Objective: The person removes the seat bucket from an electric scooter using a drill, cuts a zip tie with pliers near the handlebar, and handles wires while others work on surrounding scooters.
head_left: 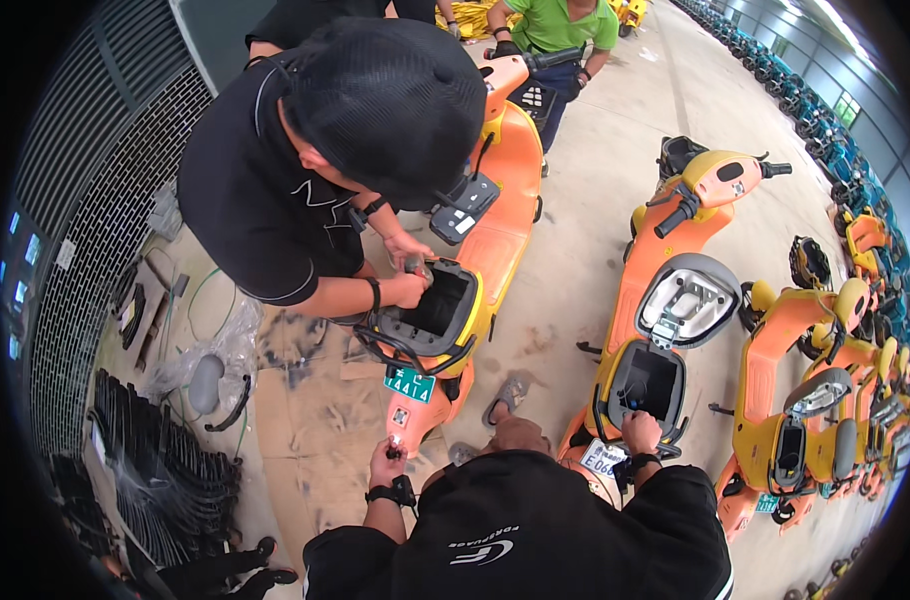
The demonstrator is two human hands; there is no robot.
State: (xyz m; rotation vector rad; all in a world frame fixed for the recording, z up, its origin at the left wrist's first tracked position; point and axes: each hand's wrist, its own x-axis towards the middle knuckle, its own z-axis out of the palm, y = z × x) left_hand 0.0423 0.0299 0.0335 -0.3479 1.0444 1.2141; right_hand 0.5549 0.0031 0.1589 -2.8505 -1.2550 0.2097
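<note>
My left hand (pixel 387 460) is closed on a small dark object at the pink-orange rear fender (pixel 423 420) of the middle scooter, below its green plate (pixel 408 383). My right hand (pixel 641 432) has curled fingers at the open black storage compartment (pixel 647 378) of the right scooter, above a white plate (pixel 602 459); what it holds is unclear. That scooter's seat (pixel 687 298) is flipped up. A co-worker in black (pixel 241 200) bends over the middle scooter's open compartment (pixel 430 312), both hands at its rim.
Another person in green (pixel 555 30) stands behind the middle scooter. More orange-yellow scooters (pixel 775 400) line the right, with teal ones (pixel 825 140) beyond. Cardboard (pixel 305 450), plastic sheeting (pixel 210 350) and a heap of black parts (pixel 155 470) lie at left beside a grille wall (pixel 95 200).
</note>
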